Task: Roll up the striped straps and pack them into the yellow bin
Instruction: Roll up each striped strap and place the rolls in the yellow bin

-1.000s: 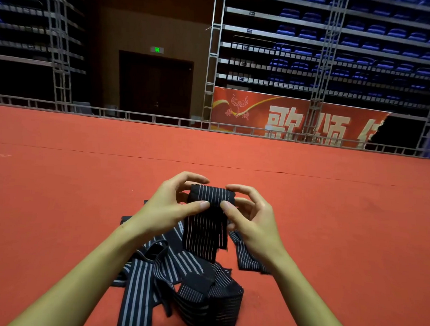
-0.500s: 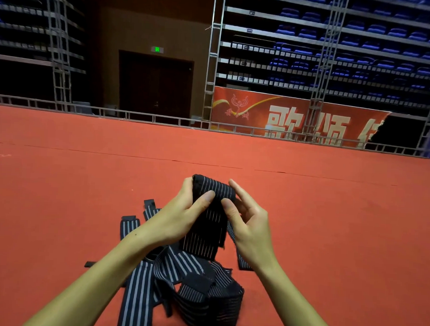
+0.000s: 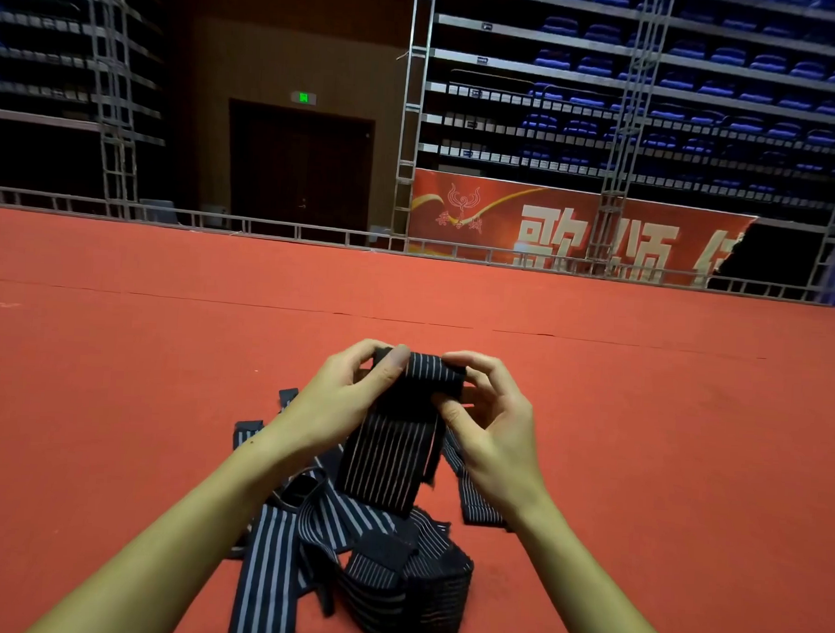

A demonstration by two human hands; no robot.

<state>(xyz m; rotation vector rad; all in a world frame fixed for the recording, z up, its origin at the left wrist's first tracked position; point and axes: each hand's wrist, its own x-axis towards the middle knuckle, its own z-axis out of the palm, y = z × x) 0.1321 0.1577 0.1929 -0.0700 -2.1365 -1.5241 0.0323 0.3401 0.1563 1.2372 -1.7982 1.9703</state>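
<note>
I hold a black strap with thin white stripes [image 3: 394,455] up over the red floor. Its top end is rolled into a small coil between my hands, and the loose tail hangs down. My left hand [image 3: 343,399] grips the coil's left side with the thumb on top. My right hand [image 3: 492,417] pinches the coil's right side, thumb under it. Below lies a heap of several more striped straps [image 3: 345,545], some loose, some bunched. No yellow bin is in view.
The red carpeted floor [image 3: 111,397] stretches all around the heap. A low metal railing [image 3: 265,223] runs along its far edge, with a red banner [image 3: 579,233], scaffold towers and rows of blue seats behind.
The coil at the strap's top has been turned further. My fingers shifted round it, with my left thumb now on top, and the hanging tail sits slightly shorter.
</note>
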